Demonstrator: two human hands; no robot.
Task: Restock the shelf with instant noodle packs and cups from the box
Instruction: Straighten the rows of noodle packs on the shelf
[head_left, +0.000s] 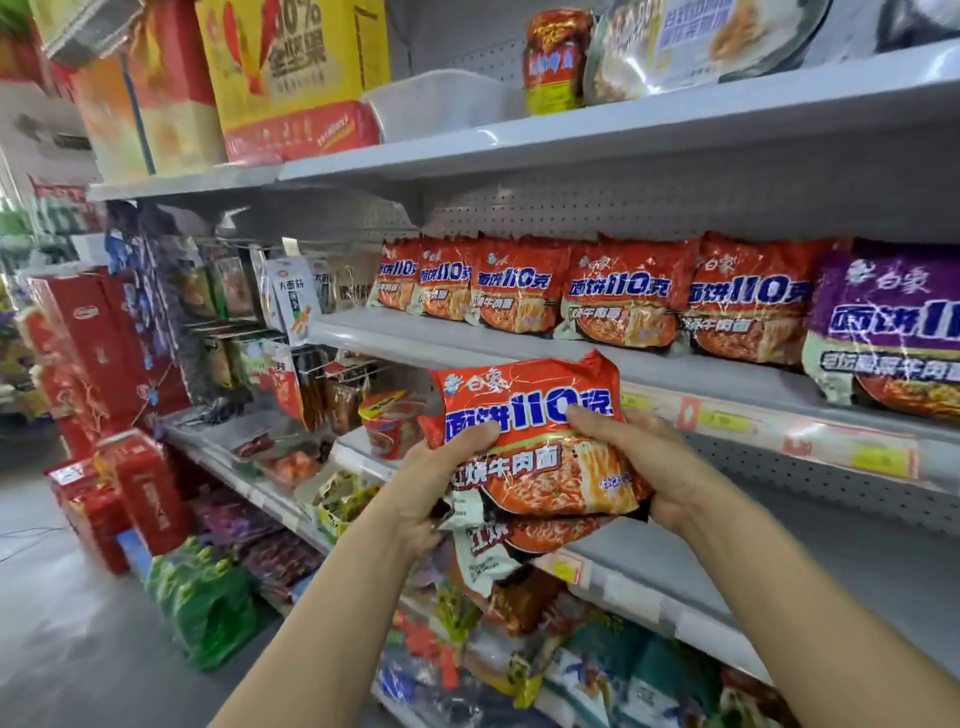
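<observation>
Two bare forearms reached up from the bottom of the frame toward a white shop shelf (467, 338). The left hand (441, 467) and the right hand (639, 457) together gripped a small stack of red noodle packs (535, 447) at centre frame, thumbs pressed on the top pack's front and fingers curled underneath. The stack was held in the air just in front of the shelf's front edge, slightly below it.

On that shelf, a row of matching red packs (597, 296) stood upright against the pegboard back, running from centre to right, with a purple pack (893, 322) at the far right. Bare shelf lay in front of the row, along the edge. A noodle cup (389, 423) sat on the lower shelf, left of the hands. Grey floor (62, 597) lay open at lower left.
</observation>
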